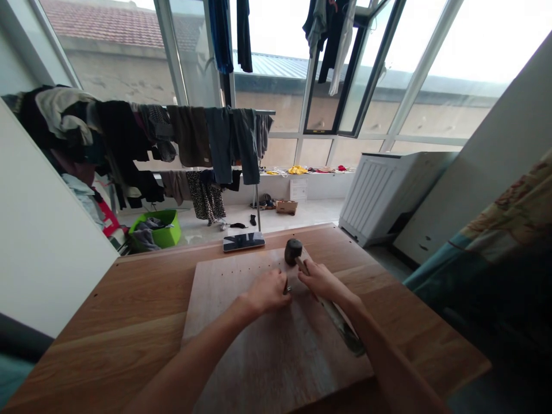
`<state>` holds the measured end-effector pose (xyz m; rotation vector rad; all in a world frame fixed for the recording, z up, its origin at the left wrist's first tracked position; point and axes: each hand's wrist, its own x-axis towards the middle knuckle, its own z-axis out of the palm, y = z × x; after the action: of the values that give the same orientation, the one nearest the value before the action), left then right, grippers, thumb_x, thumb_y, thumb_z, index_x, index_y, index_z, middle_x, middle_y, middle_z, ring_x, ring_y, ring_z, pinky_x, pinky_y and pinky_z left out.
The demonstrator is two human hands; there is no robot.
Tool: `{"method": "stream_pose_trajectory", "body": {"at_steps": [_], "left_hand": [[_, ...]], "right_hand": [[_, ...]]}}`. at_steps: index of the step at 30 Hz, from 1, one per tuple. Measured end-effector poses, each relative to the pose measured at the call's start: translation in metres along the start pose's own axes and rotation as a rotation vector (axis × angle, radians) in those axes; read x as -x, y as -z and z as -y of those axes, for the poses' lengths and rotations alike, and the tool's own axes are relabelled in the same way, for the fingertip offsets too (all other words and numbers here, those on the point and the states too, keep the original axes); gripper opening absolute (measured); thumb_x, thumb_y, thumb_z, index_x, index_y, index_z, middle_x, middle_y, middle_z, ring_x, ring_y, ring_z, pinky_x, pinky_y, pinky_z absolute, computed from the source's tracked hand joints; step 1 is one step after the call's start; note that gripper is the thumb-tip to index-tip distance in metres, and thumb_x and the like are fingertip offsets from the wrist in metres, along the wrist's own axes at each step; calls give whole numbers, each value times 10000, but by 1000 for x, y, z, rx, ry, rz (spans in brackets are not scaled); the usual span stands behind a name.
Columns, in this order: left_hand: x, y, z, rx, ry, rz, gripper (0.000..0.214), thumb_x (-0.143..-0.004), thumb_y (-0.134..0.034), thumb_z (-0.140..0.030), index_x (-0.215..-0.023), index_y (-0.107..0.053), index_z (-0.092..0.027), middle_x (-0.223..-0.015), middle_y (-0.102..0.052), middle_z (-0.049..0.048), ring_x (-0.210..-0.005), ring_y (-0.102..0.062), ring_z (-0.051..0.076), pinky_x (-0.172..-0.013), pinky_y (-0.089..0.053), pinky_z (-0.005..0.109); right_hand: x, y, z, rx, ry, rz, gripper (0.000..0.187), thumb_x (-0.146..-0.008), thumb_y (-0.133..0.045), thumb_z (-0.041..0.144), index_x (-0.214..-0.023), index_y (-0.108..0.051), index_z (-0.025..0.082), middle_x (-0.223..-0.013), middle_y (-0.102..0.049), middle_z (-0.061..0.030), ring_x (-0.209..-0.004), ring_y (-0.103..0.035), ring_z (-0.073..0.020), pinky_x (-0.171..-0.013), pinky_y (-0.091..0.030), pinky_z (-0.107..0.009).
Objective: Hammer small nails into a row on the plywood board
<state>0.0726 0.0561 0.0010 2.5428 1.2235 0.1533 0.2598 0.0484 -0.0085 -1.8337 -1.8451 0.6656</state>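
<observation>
My right hand [322, 282] is wrapped round the handle of a rubber mallet [294, 252], close below its black head. The mallet's head is raised just beyond my left hand, and its handle runs back under my right forearm. My left hand [269, 290] is closed, with a small metal piece [287, 290] showing at its fingertips; its exact kind is too small to tell. Both hands are over a pale, reddish wooden board [224, 328] lying flat. A row of small dark holes crosses the board's far part.
The board lies on a wooden table [125, 328]. A phone [244, 241] is by the far edge. Beyond are a drying rack with clothes [190, 132], a green basket [168, 231] and a white ribbed appliance [375, 192]. A curtain [487, 241] hangs at the right.
</observation>
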Motion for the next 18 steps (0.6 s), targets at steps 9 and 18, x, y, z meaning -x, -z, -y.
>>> {"method": "stream_pose_trajectory", "body": {"at_steps": [9, 18], "left_hand": [[-17, 16, -10, -54, -150, 138, 106, -702, -656, -140, -773, -707, -199, -829, -727, 65, -774, -674, 243, -646, -491, 291], [-24, 34, 15, 240, -182, 188, 62, -694, -697, -144, -714, -731, -191, -655, -687, -5, -599, -619, 144, -529, -392, 214]], "right_hand": [[-5, -2, -11, -281, -84, -37, 37, -848, -530, 199, -868, -559, 187, -554, -549, 59, -447, -545, -115, -461, -416, -212], [1, -3, -25, -505, -146, 25, 106, -782, -523, 213, -886, -542, 197, -510, -546, 63, -366, -500, -112, -355, -368, -196]]}}
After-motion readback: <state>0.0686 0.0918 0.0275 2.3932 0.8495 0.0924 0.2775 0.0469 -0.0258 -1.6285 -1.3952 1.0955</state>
